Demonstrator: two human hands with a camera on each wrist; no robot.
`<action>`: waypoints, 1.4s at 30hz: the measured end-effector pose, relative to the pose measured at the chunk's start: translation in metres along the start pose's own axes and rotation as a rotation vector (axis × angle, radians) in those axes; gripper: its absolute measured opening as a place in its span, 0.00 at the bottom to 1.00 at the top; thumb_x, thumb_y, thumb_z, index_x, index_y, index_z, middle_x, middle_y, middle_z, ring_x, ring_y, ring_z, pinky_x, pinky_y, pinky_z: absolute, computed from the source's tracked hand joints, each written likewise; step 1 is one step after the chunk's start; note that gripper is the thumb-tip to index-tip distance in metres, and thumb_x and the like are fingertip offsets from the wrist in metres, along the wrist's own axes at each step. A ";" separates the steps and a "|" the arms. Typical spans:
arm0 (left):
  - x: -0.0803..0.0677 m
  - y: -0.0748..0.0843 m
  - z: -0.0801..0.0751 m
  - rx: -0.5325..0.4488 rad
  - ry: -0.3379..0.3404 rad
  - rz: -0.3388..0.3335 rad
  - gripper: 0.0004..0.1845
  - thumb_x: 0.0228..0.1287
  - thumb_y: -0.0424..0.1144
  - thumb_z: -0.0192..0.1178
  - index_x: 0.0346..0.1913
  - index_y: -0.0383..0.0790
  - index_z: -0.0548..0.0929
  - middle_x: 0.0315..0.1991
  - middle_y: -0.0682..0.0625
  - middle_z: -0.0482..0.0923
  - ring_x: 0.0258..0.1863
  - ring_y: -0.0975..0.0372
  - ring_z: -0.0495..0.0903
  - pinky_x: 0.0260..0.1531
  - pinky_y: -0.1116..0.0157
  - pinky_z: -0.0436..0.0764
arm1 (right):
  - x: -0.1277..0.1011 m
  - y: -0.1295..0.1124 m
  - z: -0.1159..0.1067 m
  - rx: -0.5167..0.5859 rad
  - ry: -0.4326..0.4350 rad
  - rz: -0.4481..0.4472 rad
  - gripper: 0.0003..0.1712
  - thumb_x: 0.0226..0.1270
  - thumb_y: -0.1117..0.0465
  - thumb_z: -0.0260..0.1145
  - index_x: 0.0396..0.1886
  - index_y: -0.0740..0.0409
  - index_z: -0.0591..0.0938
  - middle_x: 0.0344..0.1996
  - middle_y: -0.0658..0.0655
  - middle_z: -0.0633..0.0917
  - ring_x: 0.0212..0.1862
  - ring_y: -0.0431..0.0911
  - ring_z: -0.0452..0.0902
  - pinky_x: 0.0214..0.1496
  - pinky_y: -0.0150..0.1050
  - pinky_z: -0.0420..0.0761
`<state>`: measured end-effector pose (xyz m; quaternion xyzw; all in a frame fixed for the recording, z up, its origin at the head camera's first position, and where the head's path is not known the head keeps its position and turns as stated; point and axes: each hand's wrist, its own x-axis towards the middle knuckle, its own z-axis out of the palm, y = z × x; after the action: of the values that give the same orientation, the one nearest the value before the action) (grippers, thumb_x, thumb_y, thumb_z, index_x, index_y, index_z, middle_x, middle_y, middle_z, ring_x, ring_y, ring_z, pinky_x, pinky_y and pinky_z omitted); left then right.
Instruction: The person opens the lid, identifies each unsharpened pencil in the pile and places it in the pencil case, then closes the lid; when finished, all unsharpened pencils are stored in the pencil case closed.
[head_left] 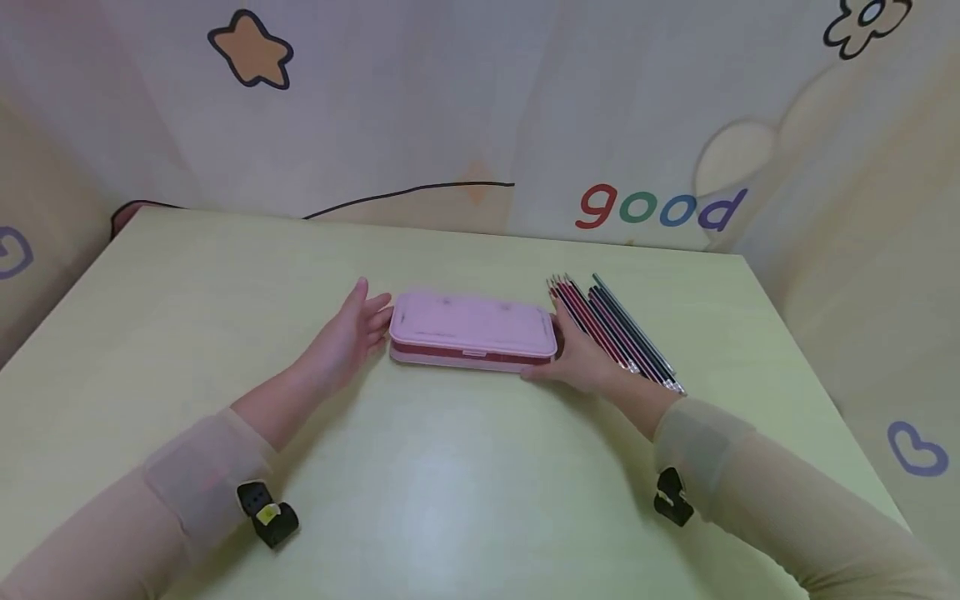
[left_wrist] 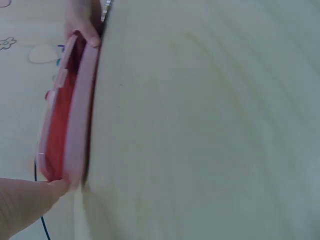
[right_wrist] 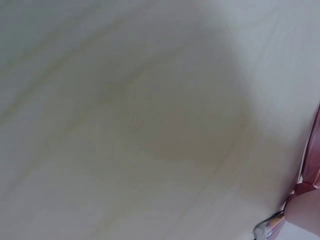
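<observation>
A pink pencil case (head_left: pixel 472 323) lies in the middle of the table, its lid slightly raised, with a red strip showing between lid and base. My right hand (head_left: pixel 581 354) grips its right end, thumb at the lower front corner and fingers partly hidden behind. At the left end my left hand (head_left: pixel 347 337) is held with the thumb up and fingers extended, the fingertips at the case's side. In the left wrist view the left thumb (left_wrist: pixel 32 202) is by the near end of the case (left_wrist: pixel 80 120). Only a sliver of the case (right_wrist: pixel 312 155) appears in the right wrist view.
Several pencils (head_left: pixel 618 329), red and dark, lie in a slanted bundle just right of the case, partly behind the right hand. The pale table (head_left: pixel 420 467) meets a printed curtain (head_left: pixel 420 108) at the back and sides.
</observation>
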<state>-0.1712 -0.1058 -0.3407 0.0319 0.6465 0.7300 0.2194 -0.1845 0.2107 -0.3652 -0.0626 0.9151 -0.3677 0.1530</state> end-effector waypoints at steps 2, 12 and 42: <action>0.000 0.001 -0.001 -0.075 -0.003 -0.043 0.43 0.70 0.64 0.24 0.72 0.31 0.39 0.72 0.36 0.39 0.71 0.51 0.41 0.67 0.58 0.45 | -0.001 0.000 0.002 0.008 -0.003 -0.006 0.71 0.46 0.51 0.77 0.74 0.53 0.33 0.70 0.61 0.56 0.71 0.53 0.49 0.70 0.50 0.47; -0.003 0.012 -0.004 -0.266 0.077 -0.078 0.33 0.74 0.52 0.33 0.73 0.35 0.44 0.71 0.36 0.48 0.69 0.49 0.53 0.65 0.59 0.56 | 0.000 0.001 0.002 -0.022 -0.006 0.008 0.71 0.47 0.49 0.76 0.74 0.51 0.32 0.72 0.59 0.54 0.71 0.52 0.48 0.69 0.52 0.48; 0.026 0.008 -0.015 0.365 0.104 0.148 0.36 0.71 0.61 0.31 0.71 0.39 0.58 0.71 0.49 0.55 0.70 0.59 0.52 0.65 0.59 0.56 | 0.002 0.002 0.000 0.008 0.006 -0.057 0.68 0.46 0.52 0.77 0.74 0.42 0.35 0.68 0.59 0.60 0.68 0.53 0.55 0.69 0.52 0.50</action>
<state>-0.2013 -0.1109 -0.3419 0.0808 0.7746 0.6152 0.1223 -0.1861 0.2118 -0.3675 -0.0871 0.9120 -0.3756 0.1401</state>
